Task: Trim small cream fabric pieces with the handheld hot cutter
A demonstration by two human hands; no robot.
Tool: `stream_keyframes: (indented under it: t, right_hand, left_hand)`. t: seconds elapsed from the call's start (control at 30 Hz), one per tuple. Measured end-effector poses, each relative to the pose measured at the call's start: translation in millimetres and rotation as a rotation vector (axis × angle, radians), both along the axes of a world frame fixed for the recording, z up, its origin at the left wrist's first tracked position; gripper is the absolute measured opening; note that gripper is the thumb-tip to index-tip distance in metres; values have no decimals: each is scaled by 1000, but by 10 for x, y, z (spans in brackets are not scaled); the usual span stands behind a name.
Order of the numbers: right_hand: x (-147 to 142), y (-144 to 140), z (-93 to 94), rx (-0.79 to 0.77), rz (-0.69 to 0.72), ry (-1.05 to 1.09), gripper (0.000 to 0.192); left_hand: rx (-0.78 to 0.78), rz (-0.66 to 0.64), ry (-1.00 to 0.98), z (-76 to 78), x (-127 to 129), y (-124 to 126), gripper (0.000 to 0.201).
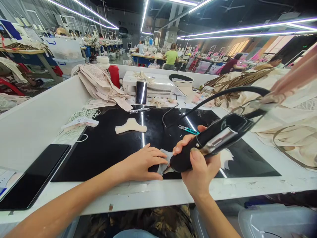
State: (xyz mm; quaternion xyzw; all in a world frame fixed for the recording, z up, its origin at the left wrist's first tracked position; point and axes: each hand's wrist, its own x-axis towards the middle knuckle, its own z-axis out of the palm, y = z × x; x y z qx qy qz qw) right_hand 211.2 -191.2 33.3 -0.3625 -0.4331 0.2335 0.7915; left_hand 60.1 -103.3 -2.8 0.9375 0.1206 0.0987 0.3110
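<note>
My right hand is wrapped round a black corded hand tool with a metal lever along its side. The tool's tip points down and left at a small light grey fabric piece on the black mat. My left hand lies flat on the mat with its fingers apart, the fingertips touching that piece. The tool partly covers the piece, and its tip is hard to make out. A cream cut fabric piece lies farther up the mat. Another pale piece shows behind my right hand.
Teal thread snips and a pen lie on the black mat. A black cord arches to the right, where another person's blurred hand reaches in. A phone leans on a white box; fabric heaps the right side.
</note>
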Motion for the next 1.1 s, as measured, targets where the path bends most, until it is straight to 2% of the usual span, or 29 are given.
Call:
stream_keyframes:
  t: [0.27, 0.47, 0.57, 0.7, 0.93, 1.1]
  right_hand:
    - [42, 23, -10, 1, 6, -34, 43]
    - [240, 89, 152, 67, -209, -21, 39]
    - [326, 134, 159, 98, -256, -30, 37]
    - [357, 188, 96, 100, -260, -65, 38]
    - [341, 236, 34, 79, -238, -83, 31]
    - [352, 238, 8, 82, -228, -105, 37]
  left_hand:
    - [25, -2, -24, -31, -25, 15, 45]
    - [78, 20, -67, -19, -21, -5, 27]
    - [97, 39, -90, -52, 3, -34, 33]
    - [106, 17, -56, -96, 32, -54, 51]
    - [135, 18, 14, -69, 51, -53, 43]
    - [146, 18, 15, -80, 52, -61, 44]
